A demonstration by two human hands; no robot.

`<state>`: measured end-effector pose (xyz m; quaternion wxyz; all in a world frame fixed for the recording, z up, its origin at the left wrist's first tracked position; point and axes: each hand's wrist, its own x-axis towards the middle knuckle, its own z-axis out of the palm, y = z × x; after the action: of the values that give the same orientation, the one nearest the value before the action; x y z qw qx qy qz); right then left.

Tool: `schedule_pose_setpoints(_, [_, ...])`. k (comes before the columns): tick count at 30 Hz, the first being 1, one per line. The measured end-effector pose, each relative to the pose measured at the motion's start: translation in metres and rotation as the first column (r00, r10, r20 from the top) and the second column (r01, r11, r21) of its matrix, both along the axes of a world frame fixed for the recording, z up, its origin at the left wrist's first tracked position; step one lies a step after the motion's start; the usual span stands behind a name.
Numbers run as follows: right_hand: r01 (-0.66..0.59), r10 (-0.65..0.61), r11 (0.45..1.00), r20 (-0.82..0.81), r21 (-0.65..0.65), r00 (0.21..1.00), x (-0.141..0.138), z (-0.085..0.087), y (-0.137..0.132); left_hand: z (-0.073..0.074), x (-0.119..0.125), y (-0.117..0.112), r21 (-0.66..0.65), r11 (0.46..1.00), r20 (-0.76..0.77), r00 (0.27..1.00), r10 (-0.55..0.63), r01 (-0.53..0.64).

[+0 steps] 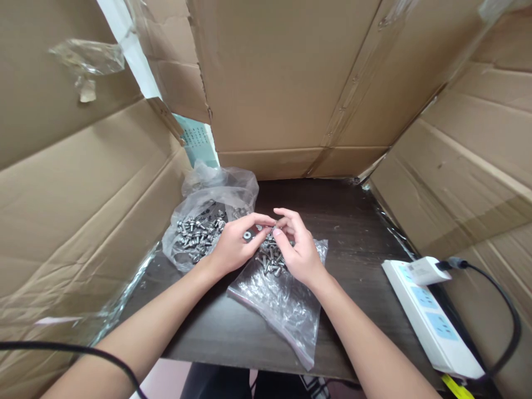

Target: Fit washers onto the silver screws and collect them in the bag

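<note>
My left hand [234, 245] and my right hand [296, 246] meet over the middle of a dark wooden table [357, 249]. Both hands have their fingertips pinched together around a small metal screw [273, 229]. A small washer [247, 235] lies just under my left fingers. Below the hands a pile of metal screws [271, 260] rests on a flat clear plastic bag [282, 302]. To the left, an open clear bag [216, 191] holds another heap of screws [197, 233].
Cardboard walls [291, 83] close in the table at the back, left and right. A white power strip [432, 318] with a white plug and black cable [505, 293] lies at the right. Another black cable [83, 350] crosses the lower left.
</note>
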<state>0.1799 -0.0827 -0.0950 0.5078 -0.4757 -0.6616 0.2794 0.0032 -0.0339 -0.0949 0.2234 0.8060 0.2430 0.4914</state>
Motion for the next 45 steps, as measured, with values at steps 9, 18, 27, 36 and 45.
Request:
schedule_pose_setpoints(9, [0.010,-0.011,1.000,-0.003,-0.015,1.000,-0.0007,0.0002,-0.0006,0.0002,0.0002,-0.0005,-0.006,1.000,-0.005,1.000,0.009,-0.009])
schedule_pose_setpoints(18, [-0.001,0.002,1.000,0.029,-0.020,1.000,-0.0010,-0.0016,-0.0007,-0.0005,-0.0007,0.0003,-0.001,1.000,-0.003,1.000,0.028,-0.028])
schedule_pose_setpoints(27, [0.001,-0.001,1.000,0.010,-0.019,1.000,-0.0014,0.0001,-0.0001,-0.0003,-0.0002,0.0004,-0.010,1.000,-0.011,1.000,0.025,-0.025])
schedule_pose_setpoints(36, [0.001,-0.001,1.000,0.013,0.000,1.000,-0.0014,0.0004,0.0004,-0.0017,-0.0014,0.0015,-0.007,1.000,-0.001,1.000,0.031,-0.031])
schedule_pose_setpoints(45, [-0.005,0.005,1.000,-0.003,-0.020,1.000,-0.0008,0.0007,-0.0002,0.0000,0.0005,0.0002,0.008,1.000,-0.002,1.000,0.020,-0.020])
